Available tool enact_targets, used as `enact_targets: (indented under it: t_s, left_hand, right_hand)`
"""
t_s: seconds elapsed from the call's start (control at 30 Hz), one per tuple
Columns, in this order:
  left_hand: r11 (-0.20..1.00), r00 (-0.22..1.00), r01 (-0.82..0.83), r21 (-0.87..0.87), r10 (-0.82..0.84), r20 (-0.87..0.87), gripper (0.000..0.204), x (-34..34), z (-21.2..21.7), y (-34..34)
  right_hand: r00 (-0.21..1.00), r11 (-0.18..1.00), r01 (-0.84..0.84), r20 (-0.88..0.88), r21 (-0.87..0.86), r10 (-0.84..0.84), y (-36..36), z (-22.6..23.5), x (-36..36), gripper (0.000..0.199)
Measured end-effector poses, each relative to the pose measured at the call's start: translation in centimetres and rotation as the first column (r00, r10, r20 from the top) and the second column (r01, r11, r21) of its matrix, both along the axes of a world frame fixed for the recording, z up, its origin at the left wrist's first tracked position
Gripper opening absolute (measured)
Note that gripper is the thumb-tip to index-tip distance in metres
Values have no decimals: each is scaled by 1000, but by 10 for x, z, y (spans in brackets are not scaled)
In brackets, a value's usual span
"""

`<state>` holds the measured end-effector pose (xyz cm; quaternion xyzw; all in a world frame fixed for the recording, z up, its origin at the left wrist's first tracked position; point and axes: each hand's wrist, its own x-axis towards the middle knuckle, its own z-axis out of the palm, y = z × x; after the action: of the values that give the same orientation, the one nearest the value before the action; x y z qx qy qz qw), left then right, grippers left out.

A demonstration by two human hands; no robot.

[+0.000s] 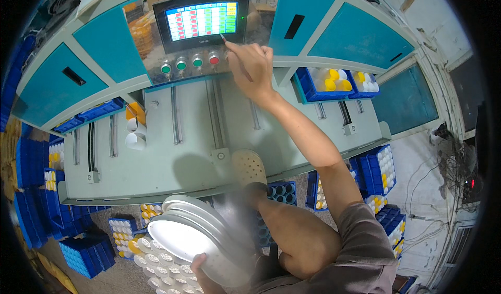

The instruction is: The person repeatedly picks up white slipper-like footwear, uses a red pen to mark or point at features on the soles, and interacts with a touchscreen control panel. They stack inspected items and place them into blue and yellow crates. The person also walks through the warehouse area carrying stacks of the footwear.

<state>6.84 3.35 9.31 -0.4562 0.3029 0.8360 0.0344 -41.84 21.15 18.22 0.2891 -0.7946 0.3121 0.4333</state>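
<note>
My right hand [254, 67] is closed around a thin pen-like stick [243, 64]. Its tip is at the lower edge of a lit touch screen [201, 20], which shows a grid of coloured cells; whether it touches the glass I cannot tell. Below the screen runs a row of round push buttons, among them a green button [197, 63] and a red button [214, 60]. At the lower middle, my left hand [200, 269] grips the rim of a tilted stack of white round dishes [180, 237], with its fingers partly hidden.
My foot in a cream clog [249, 164] rests against the slotted worktable [195, 116]. White cups [135, 137] lie at its left. Blue crates [315, 88] of white and yellow cups sit at right; more blue crates [86, 255] stand on the floor. Loose cables [425, 226] hang at far right.
</note>
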Motion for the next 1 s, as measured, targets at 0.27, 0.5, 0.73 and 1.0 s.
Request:
enact_targets:
  t_s: [0.27,0.5,0.73,1.0]
  left_hand:
    - [1000,999,21,-12,-21,33,69,2,-20,-8]
    - [999,999,37,10,-37,-3,62,23,-61,-27]
    - [966,972,-125,-225,164,166,61,1,7,20]
    - [994,983,-97,-52,104,151,60,-9,7,11]
  right_hand:
    - [999,998,41,3,39,-41,2,1,-5,19]
    - [1000,999,28,-10,46,-28,3,1,-5,19]
    - [1000,998,23,-2,58,-23,7,1,-1,19]
    - [998,997,54,-14,55,-53,14,0,-3,20]
